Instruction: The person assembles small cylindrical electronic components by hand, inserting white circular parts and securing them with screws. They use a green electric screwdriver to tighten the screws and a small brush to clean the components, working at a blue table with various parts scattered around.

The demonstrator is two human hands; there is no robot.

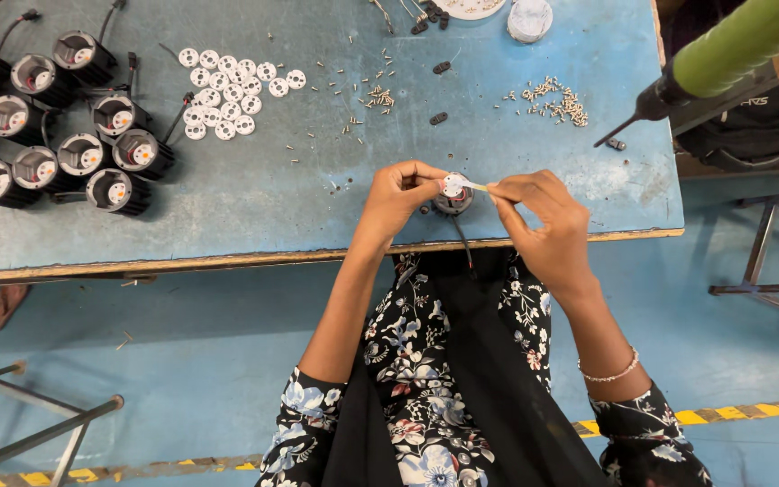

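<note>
Left hand (pixel 405 194) pinches the small black housing (pixel 453 202) at the near edge of the blue table (pixel 299 198), white disc (pixel 452 185) on top. Right hand (pixel 538 212) grips a thin stick (pixel 474 186) touching the disc (tip hidden). Advice: keep housing braced, stick steady.

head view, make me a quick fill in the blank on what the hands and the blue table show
1. The left hand steadies a small black cylindrical housing topped with a round ____ disc.
2. The right hand holds a thin pale stick to that ____.
3. The loose round white discs lie on the worn ____ table.

Missing words: white; disc; blue
</note>
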